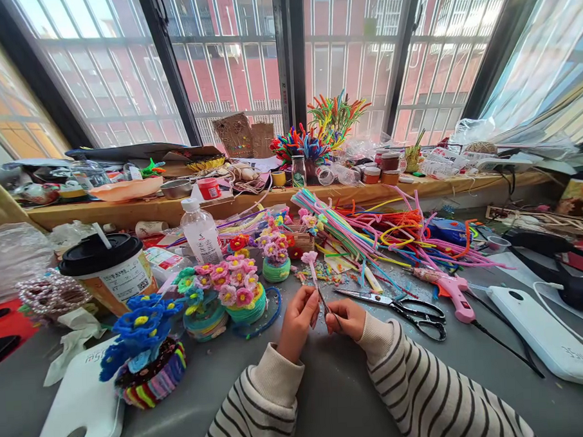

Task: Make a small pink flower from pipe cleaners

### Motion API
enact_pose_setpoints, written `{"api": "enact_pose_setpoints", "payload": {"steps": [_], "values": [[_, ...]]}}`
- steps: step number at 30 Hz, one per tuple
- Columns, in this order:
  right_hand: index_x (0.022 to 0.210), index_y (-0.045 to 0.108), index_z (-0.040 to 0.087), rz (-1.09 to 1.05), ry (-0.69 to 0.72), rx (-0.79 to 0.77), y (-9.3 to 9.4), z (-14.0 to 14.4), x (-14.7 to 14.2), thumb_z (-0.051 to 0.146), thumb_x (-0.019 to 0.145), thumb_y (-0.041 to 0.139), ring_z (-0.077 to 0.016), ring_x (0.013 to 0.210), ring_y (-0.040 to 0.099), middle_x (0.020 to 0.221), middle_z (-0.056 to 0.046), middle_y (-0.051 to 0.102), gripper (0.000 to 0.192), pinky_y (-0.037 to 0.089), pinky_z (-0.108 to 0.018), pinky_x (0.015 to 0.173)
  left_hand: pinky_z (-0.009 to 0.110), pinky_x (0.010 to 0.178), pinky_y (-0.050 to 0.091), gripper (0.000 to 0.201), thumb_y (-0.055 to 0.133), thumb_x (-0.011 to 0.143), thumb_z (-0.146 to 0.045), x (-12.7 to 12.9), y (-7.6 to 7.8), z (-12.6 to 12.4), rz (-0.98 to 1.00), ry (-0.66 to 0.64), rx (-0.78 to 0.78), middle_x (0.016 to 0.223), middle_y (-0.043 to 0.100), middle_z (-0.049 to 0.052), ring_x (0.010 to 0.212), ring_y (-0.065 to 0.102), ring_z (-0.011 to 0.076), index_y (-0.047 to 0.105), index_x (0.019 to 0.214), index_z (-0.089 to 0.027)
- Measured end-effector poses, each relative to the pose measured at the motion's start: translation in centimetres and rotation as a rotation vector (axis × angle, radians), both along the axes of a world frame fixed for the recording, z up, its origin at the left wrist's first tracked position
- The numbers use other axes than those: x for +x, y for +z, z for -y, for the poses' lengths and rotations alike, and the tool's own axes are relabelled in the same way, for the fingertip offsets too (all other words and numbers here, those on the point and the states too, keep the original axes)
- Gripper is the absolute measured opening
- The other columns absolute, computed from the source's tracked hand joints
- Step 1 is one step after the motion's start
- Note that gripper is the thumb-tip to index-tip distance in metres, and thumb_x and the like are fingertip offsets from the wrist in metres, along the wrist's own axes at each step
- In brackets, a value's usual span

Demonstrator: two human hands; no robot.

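Observation:
Over the middle of the table, my left hand (300, 320) is closed with its fingers pinched on a pale pink pipe cleaner (311, 263), whose fluffy top points away from me. My right hand (347, 317) is closed beside it on a thin dark metal tool (326, 309); whether it is small scissors or tweezers I cannot tell. The tool's narrow end reaches up to the pipe cleaner's stem. Large black-handled scissors (416, 313) lie right of my right hand. Pots of pipe-cleaner flowers (241, 282) stand left of my left hand.
Bundled pipe cleaners (340, 226) and colourful clippings (342, 274) lie behind my hands. At right are a pink glue gun (452, 292) and a white power bank (543, 336). A lidded cup (110, 271), water bottle (200, 232), and blue-flower pot (151, 373) stand at left.

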State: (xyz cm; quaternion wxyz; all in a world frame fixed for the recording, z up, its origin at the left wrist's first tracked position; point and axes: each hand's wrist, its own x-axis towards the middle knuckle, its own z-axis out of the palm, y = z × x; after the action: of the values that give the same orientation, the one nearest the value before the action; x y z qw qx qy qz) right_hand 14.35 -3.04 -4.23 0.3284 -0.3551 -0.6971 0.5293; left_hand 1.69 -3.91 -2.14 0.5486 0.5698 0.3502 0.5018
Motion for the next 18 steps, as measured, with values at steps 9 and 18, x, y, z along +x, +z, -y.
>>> {"api": "enact_pose_setpoints", "payload": {"steps": [9, 18], "values": [[0.058, 0.046, 0.014, -0.010, 0.038, 0.114, -0.13, -0.10, -0.13, 0.071, 0.057, 0.026, -0.0060, 0.042, 0.030, 0.045, 0.004, 0.033, 0.060, 0.023, -0.020, 0.040, 0.019, 0.040, 0.022, 0.021, 0.040, 0.073, -0.035, -0.02, -0.07, 0.11, -0.027, 0.010, -0.008, 0.045, 0.031, -0.007, 0.040, 0.027, 0.0043, 0.040, 0.065, -0.016], [0.051, 0.038, 0.015, 0.004, -0.039, 0.041, 0.28, 0.06, -0.36, 0.068, 0.052, 0.038, -0.0047, 0.041, 0.030, 0.045, 0.004, 0.038, 0.053, 0.023, -0.019, 0.039, 0.019, 0.040, 0.022, 0.022, 0.040, 0.072, -0.038, 0.09, -0.07, 0.04, -0.053, 0.037, 0.012, 0.046, 0.029, -0.007, 0.040, 0.027, 0.0048, 0.040, 0.065, -0.016]]}}
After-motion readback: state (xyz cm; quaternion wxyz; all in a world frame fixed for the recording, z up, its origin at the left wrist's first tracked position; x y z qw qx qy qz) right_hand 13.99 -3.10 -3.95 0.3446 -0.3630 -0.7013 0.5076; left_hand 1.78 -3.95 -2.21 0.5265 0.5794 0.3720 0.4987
